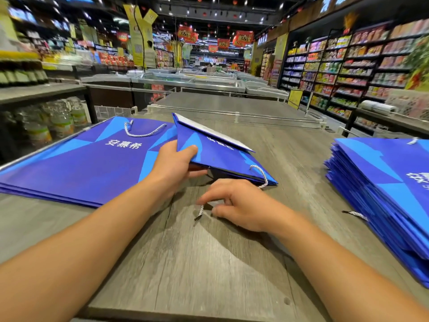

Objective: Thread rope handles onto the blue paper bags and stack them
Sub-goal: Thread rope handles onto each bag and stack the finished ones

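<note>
My right hand (234, 203) pinched the loose end of the rope (201, 211) in its fingers. My left hand (176, 163) gripped the edge of the blue bag (216, 154), lifted off the table (185, 252). One end already ran through the bag. The other end still needed threading. Finished bags (81, 163) lay stacked on my left. A tall pile (383, 194) waited on my right.

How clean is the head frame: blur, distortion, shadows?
Head view: strong wide-angle bending, shelves and edges smeared; centre sharper, left hand on the bag and right hand pinching the rope readable; soft hand shadows on the table.
</note>
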Demonstrator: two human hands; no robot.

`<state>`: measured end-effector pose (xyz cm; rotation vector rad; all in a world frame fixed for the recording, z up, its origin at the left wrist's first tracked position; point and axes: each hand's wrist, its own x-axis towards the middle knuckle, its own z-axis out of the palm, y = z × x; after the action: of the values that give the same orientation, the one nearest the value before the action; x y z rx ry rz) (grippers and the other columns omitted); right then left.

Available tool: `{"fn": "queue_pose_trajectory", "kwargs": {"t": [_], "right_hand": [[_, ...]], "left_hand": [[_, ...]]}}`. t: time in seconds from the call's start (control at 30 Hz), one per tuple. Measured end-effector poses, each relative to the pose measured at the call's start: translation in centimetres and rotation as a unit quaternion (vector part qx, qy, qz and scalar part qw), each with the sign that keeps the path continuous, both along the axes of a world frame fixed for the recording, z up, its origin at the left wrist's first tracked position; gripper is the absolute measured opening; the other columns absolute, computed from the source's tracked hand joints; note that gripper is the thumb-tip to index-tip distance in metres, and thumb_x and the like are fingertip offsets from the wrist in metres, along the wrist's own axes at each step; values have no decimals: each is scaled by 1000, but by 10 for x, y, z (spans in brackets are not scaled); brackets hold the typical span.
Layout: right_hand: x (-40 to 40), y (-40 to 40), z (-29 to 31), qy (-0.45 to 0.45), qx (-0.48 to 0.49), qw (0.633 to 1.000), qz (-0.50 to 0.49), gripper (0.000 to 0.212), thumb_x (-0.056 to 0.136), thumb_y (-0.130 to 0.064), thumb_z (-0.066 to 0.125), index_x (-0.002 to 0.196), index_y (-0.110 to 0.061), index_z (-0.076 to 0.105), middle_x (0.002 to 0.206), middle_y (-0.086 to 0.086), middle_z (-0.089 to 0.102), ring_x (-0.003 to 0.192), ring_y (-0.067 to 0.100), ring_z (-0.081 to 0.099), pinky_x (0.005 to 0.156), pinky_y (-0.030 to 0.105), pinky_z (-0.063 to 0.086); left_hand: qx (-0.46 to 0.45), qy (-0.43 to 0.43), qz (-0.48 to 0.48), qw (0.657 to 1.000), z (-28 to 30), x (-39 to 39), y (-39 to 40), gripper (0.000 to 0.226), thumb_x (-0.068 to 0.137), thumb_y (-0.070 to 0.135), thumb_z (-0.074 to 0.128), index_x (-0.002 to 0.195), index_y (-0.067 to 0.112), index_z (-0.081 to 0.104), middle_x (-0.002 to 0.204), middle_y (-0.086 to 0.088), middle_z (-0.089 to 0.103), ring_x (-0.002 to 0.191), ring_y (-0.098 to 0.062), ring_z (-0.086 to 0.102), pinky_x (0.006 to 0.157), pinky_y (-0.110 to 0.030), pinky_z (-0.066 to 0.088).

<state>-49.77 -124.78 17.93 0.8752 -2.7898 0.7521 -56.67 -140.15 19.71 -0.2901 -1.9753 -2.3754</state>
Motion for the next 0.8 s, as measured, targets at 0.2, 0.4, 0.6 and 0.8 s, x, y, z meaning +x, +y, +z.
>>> {"fn": "queue_pose_trajectory", "kwargs": {"t": [0.2, 0.4, 0.6, 0.8], "right_hand": [[-3, -4, 0, 20, 21, 1000, -10, 6, 80, -23, 77, 83, -27, 76, 93, -12, 61, 91, 4, 54, 84, 18, 38], [5, 8, 15, 56, -236, 966, -94, 19, 87, -9, 64, 78, -26, 62, 75, -5, 70, 77, 10, 67, 74, 33, 54], [-6, 36, 16, 98, -280, 926, -231, 22, 81, -10, 64, 72, -29, 70, 65, -11, 65, 58, 12, 56, 60, 26, 42], [-9, 36, 16, 104, -254, 926, -261, 20, 91, -12, 61, 78, -27, 63, 71, -16, 67, 64, -3, 58, 65, 15, 42]], "left_hand": [[-29, -7, 0, 1000, -6, -4, 7, 10, 94, 2, 54, 96, 10, 60, 99, -15, 71, 85, -28, 72, 66, -36, 61], [-38, -22, -6, 999, -8, -8, -1, 21, 94, 3, 58, 114, 5, 56, 110, -16, 69, 85, -26, 73, 64, -35, 60], [-43, 13, -42, 998, -4, 2, 2, 20, 95, 4, 57, 108, 20, 60, 104, 0, 72, 88, -20, 73, 62, -35, 61], [-71, 9, -71, 995, -4, 11, 8, 22, 96, 11, 58, 117, 16, 57, 109, -6, 72, 78, -23, 74, 58, -32, 59]]}}
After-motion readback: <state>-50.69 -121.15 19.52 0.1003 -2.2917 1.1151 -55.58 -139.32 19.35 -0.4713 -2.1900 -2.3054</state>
